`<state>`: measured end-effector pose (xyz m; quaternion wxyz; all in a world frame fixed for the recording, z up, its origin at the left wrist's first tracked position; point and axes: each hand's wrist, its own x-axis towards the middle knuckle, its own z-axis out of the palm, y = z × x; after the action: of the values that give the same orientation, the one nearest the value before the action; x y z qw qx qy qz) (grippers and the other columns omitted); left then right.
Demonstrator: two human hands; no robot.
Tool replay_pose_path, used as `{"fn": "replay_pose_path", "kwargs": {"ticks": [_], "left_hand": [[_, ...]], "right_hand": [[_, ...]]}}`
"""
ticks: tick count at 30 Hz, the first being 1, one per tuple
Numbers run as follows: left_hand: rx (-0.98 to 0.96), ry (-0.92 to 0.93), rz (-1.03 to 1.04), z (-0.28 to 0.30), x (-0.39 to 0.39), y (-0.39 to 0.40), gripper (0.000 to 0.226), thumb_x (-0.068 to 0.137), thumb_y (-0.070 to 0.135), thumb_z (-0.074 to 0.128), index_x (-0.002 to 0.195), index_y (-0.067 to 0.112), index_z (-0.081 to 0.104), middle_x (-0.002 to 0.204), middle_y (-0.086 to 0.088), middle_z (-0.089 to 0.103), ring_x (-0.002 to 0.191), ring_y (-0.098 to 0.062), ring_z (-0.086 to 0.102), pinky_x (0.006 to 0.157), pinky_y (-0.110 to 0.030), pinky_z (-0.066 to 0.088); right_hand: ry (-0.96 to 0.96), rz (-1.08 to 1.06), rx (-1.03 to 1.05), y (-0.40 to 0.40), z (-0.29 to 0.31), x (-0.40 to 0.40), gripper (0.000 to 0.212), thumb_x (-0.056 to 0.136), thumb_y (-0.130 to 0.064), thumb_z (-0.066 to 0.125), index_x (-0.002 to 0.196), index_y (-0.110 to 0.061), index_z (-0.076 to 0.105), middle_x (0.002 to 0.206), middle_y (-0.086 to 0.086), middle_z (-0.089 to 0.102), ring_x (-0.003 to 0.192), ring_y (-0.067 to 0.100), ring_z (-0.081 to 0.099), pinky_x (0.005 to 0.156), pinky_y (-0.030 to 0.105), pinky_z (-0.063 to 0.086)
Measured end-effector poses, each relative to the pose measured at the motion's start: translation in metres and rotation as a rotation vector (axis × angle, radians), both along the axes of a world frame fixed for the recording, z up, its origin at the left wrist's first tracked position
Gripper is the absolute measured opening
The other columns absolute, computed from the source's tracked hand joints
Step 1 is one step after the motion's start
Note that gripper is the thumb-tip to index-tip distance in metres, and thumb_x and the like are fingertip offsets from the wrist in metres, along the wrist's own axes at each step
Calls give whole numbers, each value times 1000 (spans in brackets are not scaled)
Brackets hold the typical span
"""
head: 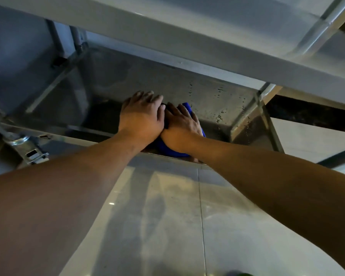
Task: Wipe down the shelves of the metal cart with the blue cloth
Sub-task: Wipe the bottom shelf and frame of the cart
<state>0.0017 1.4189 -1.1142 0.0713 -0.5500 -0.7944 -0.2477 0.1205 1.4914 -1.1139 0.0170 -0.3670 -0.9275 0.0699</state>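
Observation:
Both my arms reach down to the lowest shelf (pixel 217 100) of the metal cart. My right hand (pixel 182 126) lies flat on the blue cloth (pixel 168 151), pressing it onto the shelf near the front edge. The cloth is mostly hidden and shows only past the fingertips and under the wrist. My left hand (pixel 140 116) rests beside the right one, fingers spread; I cannot tell whether cloth lies under its palm. Water drops dot the shelf to the right of my hands.
A higher shelf (pixel 187 42) of the cart crosses the top of the view above my hands. A caster wheel with its brake (pixel 31 150) sits at the lower left corner. An upright post (pixel 267 108) stands at the right. Glossy floor tiles (pixel 167 216) lie below.

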Motion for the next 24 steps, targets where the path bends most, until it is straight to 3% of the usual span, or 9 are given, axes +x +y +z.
{"fn": "replay_pose_path", "kwargs": {"ticks": [4,9,16,24], "left_hand": [[-19,-11,-30,-1,1,2,49,100,44,32,136,20,54,138,-8,58,129,-30,50,107,-49,40],[-104,-19,-24,-6,4,4,58,99,55,19,143,26,44,149,-3,47,140,-27,39,115,-48,29],[-125,18,-24,-6,4,3,56,100,54,22,142,25,44,149,-5,47,142,-27,36,115,-48,29],[-169,56,-35,-8,3,9,59,97,57,21,139,25,47,150,-6,46,142,-29,35,115,-50,27]], "right_hand": [[13,-106,51,36,-2,-8,60,99,-55,32,155,-36,26,165,-4,21,151,28,13,120,57,12],[26,-219,93,94,-4,-23,61,95,-65,31,142,-30,48,155,0,39,142,28,30,113,55,24],[46,-385,73,168,-3,-45,62,91,-65,33,140,-29,48,145,4,48,135,31,39,108,58,30],[51,-404,82,171,-4,-47,63,91,-65,31,140,-29,49,148,3,46,138,29,36,110,58,27]]}}
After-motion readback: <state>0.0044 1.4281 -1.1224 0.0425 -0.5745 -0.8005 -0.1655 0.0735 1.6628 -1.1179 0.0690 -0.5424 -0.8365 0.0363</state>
